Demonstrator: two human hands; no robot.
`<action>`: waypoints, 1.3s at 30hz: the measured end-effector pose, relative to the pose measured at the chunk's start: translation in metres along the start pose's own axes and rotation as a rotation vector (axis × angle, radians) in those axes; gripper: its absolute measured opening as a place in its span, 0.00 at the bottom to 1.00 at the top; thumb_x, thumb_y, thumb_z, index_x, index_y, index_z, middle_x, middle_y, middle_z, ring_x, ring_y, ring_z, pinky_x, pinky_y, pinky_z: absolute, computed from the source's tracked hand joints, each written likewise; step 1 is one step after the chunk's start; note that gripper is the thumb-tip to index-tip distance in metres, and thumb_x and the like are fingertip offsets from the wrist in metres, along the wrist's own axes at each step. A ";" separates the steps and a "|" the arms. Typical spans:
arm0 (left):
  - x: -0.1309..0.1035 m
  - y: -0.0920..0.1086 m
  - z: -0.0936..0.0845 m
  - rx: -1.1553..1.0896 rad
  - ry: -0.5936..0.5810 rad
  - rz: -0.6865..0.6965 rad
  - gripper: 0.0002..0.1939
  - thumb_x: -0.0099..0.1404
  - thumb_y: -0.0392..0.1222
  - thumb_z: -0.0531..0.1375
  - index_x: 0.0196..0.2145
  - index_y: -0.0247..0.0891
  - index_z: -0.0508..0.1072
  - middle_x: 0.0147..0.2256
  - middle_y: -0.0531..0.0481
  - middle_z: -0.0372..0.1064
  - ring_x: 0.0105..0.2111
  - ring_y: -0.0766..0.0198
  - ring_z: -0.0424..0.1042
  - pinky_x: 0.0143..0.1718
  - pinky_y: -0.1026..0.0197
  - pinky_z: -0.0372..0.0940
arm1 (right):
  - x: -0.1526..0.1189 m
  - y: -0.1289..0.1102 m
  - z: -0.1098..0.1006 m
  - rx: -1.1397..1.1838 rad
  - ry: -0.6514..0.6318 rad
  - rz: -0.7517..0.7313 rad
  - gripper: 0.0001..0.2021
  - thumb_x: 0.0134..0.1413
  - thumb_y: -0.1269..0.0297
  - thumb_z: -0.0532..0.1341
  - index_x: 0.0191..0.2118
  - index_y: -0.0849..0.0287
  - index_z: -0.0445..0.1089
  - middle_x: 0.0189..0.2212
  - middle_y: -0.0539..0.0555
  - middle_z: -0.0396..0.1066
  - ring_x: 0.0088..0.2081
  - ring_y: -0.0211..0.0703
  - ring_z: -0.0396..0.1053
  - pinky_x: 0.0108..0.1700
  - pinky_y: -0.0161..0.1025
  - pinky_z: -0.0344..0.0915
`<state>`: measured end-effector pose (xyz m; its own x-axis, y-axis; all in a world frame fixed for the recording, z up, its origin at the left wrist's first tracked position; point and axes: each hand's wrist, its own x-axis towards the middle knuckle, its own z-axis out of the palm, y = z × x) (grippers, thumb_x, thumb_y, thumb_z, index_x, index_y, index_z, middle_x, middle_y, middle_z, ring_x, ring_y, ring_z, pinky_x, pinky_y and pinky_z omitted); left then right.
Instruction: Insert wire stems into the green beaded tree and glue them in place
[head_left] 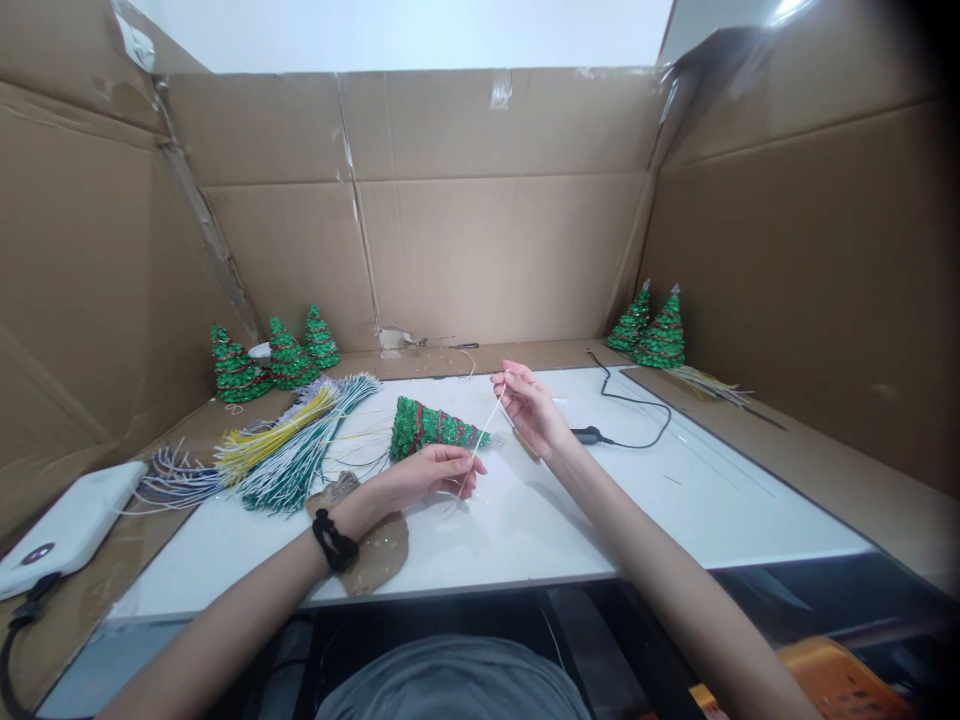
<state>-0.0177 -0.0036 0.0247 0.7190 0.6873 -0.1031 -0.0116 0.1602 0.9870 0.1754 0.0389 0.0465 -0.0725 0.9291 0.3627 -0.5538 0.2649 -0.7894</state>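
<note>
Between my two hands a thin pale wire (490, 422) runs slantwise, white above and yellowish below. My left hand (442, 470) pinches it low down. Higher up and to the right, my right hand (525, 398) has its fingertips closed on the upper end. Just behind my left hand a green sparkly Christmas tree (427, 425) with red garland lies on its side, tip to the right. Thin wires trail leftward from its base. A brown irregular piece (379, 555) lies partly under my left wrist.
Bundles of green (289, 465) and yellow wires (274, 440) lie at left, near a white box-shaped device (71, 525). Small trees stand at back left (292, 355) and back right (660, 335). A black-handled corded tool (589, 436) rests right of my right hand. Cardboard walls (510, 240) enclose the white board (712, 500).
</note>
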 end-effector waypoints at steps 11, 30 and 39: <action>0.002 -0.008 -0.005 -0.150 -0.083 0.039 0.17 0.63 0.51 0.55 0.40 0.34 0.70 0.28 0.47 0.70 0.27 0.65 0.70 0.32 0.62 0.63 | -0.004 0.002 0.002 0.011 -0.124 0.095 0.08 0.45 0.65 0.66 0.35 0.54 0.70 0.31 0.48 0.73 0.30 0.34 0.70 0.37 0.34 0.69; 0.009 -0.014 0.005 0.260 0.092 0.172 0.15 0.61 0.50 0.58 0.31 0.33 0.64 0.24 0.50 0.71 0.20 0.72 0.66 0.24 0.68 0.58 | 0.004 -0.004 -0.002 0.058 0.132 -0.099 0.10 0.42 0.69 0.66 0.35 0.58 0.72 0.27 0.48 0.74 0.26 0.31 0.66 0.29 0.28 0.64; 0.010 -0.022 -0.001 0.335 0.130 0.099 0.14 0.60 0.49 0.58 0.30 0.35 0.63 0.25 0.50 0.71 0.17 0.73 0.66 0.19 0.70 0.57 | 0.010 -0.009 -0.012 -0.036 0.316 -0.228 0.10 0.40 0.68 0.64 0.33 0.60 0.70 0.25 0.50 0.73 0.24 0.33 0.65 0.30 0.32 0.62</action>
<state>-0.0105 0.0004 0.0015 0.6313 0.7755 0.0018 0.1663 -0.1377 0.9764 0.1897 0.0494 0.0510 0.3112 0.8773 0.3652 -0.4963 0.4778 -0.7249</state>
